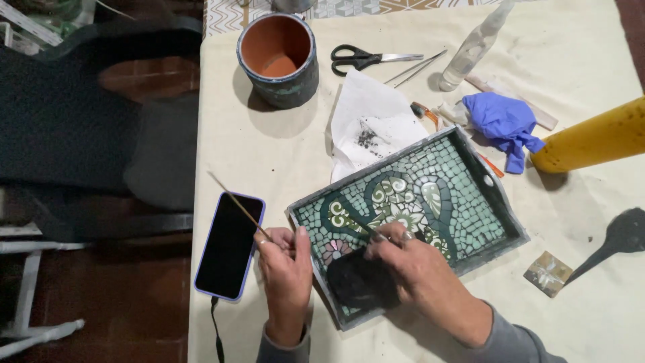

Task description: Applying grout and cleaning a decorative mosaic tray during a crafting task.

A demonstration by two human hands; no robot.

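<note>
Pressing down on a dark sponge (pixel 363 282), the right hand (pixel 410 269) has its fingers curled over the pad's top edge, right on the near corner of the mosaic tray (pixel 510 215), which lies at a slant in the middle of the cloth-covered counter (pixel 269 161). And look at the left hand (pixel 285 269): fingers closed around a thin wooden stick (pixel 235 205), thumb up against the tray's near-left rim, the stick angling up and away over the edge of a phone (pixel 228 245) with a purple case, lying screen-up just left of that hand. The tray's green and white tiles show clean beyond the sponge. Behind the tray, a crumpled white paper (pixel 369 124) with dark crumbs on it touches the far rim. Farther back stand a terracotta pot (pixel 279 57), black-handled scissors (pixel 363 58) and a clear bottle (pixel 474 47) on its side. To the right, a blue glove (pixel 504 124) sits bunched beside a yellow cylinder (pixel 591 138), and a small square tile (pixel 547 272) lies alone near the tray's right corner.
</note>
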